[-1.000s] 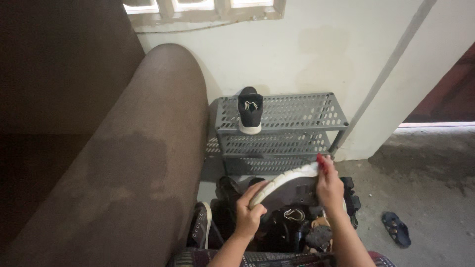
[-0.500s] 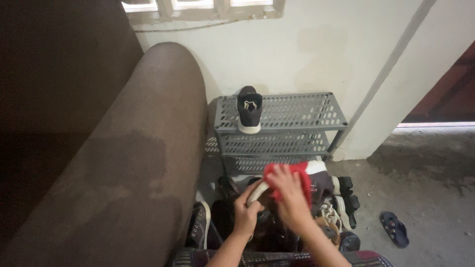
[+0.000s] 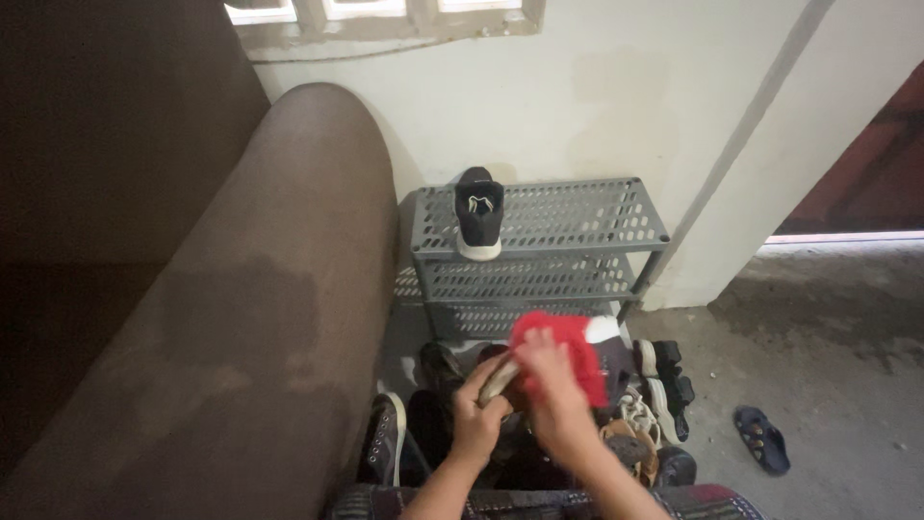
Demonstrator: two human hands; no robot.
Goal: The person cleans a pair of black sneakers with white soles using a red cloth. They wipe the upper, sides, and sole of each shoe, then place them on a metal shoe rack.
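A person seated beside a brown sofa arm (image 3: 260, 289) works over a pile of footwear on the floor, the left hand (image 3: 478, 409) clenched around the heel end of a shoe (image 3: 499, 374) with a pale sole, turned sole-up just above the heap, while the right hand (image 3: 551, 380) presses a red cloth (image 3: 566, 347) against that sole, fingers spread over the fabric and gripping it. The shoe sits between the two hands, in front of a grey perforated shoe rack (image 3: 553, 217) that stands against the cream wall (image 3: 597, 87). One black sneaker with a white sole (image 3: 478, 214) rests alone on the rack's top shelf, toe pointing at the wall. Below the hands lie more dark shoes (image 3: 654, 380), jumbled together, and a single dark sandal (image 3: 762, 439) lies well apart on the concrete floor (image 3: 818, 366) to the right. Wiping of this kind seems to go best with the left hand holding the shoe steady near one end so the sole cannot twist, the cloth drawn along the length of the sole rather than dabbed, and a clean part of the fabric turned to the sole as dirt gathers. Keeping the shoe lifted clear of the pile would likely stop the cloth from snagging on laces below. How much of the sole the cloth covers cannot be told, since the right hand hides it.
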